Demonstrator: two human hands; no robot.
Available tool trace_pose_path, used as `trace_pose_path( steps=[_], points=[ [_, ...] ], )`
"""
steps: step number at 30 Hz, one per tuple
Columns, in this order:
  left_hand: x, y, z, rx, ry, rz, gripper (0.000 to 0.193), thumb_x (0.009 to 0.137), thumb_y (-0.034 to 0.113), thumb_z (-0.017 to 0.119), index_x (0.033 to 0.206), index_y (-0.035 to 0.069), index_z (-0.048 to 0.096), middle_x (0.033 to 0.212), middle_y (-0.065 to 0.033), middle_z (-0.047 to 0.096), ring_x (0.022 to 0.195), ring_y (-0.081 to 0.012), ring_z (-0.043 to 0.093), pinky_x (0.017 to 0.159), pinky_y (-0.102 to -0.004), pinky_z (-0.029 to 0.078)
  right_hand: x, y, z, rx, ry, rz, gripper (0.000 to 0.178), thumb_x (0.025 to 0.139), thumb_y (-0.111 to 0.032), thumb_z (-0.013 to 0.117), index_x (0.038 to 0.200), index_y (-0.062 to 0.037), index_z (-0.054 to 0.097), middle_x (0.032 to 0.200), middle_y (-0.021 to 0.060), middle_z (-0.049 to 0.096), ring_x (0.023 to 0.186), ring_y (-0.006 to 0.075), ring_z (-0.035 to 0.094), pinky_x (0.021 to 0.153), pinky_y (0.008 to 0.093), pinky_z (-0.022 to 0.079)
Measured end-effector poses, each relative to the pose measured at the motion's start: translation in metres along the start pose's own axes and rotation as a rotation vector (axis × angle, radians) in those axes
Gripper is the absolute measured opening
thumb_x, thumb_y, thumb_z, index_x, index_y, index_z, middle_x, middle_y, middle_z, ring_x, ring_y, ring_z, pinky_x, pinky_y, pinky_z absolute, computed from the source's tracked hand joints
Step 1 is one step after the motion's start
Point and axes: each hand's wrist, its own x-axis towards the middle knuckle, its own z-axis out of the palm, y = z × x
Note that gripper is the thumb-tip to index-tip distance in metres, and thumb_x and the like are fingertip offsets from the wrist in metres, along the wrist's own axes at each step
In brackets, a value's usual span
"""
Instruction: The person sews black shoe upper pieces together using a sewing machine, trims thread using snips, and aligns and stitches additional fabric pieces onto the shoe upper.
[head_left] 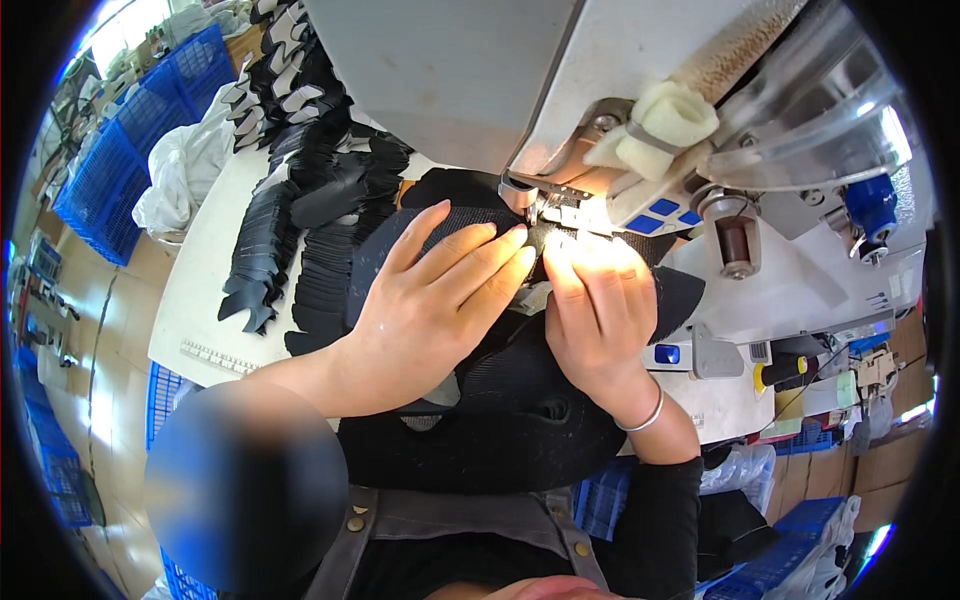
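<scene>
A black textured fabric piece (pixel 500 380) lies under the presser foot (pixel 535 205) of a grey sewing machine (pixel 480 80). My left hand (pixel 435 290) lies flat on the fabric with its fingers spread, fingertips close to the foot. My right hand (pixel 590 310) presses on the fabric just right of the left, fingers pointing at the foot and lit by the machine's lamp. A silver bangle (pixel 645 415) is on the right wrist.
Stacks of black cut pieces (pixel 310 190) cover the white table (pixel 200 290) to the left. Blue crates (pixel 130 150) and a white bag (pixel 185 170) stand beyond. A yellow-handled tool (pixel 785 372) lies at the right, and blue crates (pixel 800 550) sit lower right.
</scene>
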Motion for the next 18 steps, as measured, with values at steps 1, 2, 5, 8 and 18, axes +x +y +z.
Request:
trace_pose_path(
  steps=[1, 2, 5, 8, 18],
  points=[
    [0.001, -0.001, -0.001, 0.002, -0.005, 0.012, 0.038, 0.072, 0.004, 0.064, 0.109, -0.002, 0.065, 0.111, -0.013, 0.064, 0.107, -0.029, 0.061, 0.1, -0.0474, 0.043, 0.001, 0.0, 0.002, -0.01, 0.014, -0.026, 0.022, 0.074, -0.008, 0.065, 0.095, -0.0001, 0.067, 0.094, 0.0091, 0.062, 0.085, 0.0227, 0.064, 0.072, 0.0314, 0.049],
    [0.002, -0.002, -0.001, 0.013, 0.002, 0.011, 0.038, 0.072, 0.004, 0.064, 0.109, -0.002, 0.065, 0.111, -0.013, 0.064, 0.107, -0.029, 0.061, 0.1, -0.0474, 0.043, 0.001, -0.001, 0.003, -0.006, 0.026, -0.035, 0.021, 0.074, -0.008, 0.065, 0.094, 0.0007, 0.066, 0.093, 0.0096, 0.062, 0.086, 0.0234, 0.064, 0.073, 0.0322, 0.05],
    [0.006, -0.005, 0.003, -0.096, 0.079, -0.002, 0.036, 0.071, 0.005, 0.061, 0.106, -0.003, 0.065, 0.109, -0.0138, 0.065, 0.102, -0.0298, 0.064, 0.092, -0.0439, 0.05, 0.004, -0.003, 0.004, -0.006, 0.05, -0.054, 0.018, 0.075, -0.007, 0.065, 0.09, 0.0021, 0.066, 0.09, 0.0102, 0.06, 0.084, 0.0237, 0.064, 0.073, 0.0323, 0.052],
    [0.007, -0.009, 0.007, 0.029, 0.17, 0.058, 0.031, 0.07, 0.007, 0.062, 0.099, -0.003, 0.067, 0.102, -0.0131, 0.068, 0.097, -0.03, 0.067, 0.083, -0.0396, 0.055, 0.009, -0.007, 0.001, -0.049, 0.013, -0.091, 0.017, 0.075, -0.007, 0.065, 0.088, 0.0036, 0.066, 0.086, 0.0101, 0.059, 0.082, 0.0228, 0.064, 0.071, 0.0318, 0.051],
    [0.014, -0.037, 0.015, 0.1, 0.249, 0.099, 0.018, 0.073, 0.012, 0.064, 0.089, 0.005, 0.066, 0.1, -0.0069, 0.071, 0.097, -0.0249, 0.068, 0.082, -0.0356, 0.055, 0.02, -0.037, 0.004, -0.392, -0.162, -0.252, 0.023, 0.075, -0.005, 0.061, 0.091, 0.01, 0.067, 0.087, 0.0169, 0.062, 0.077, 0.0247, 0.064, 0.065, 0.0288, 0.051]
  ],
)
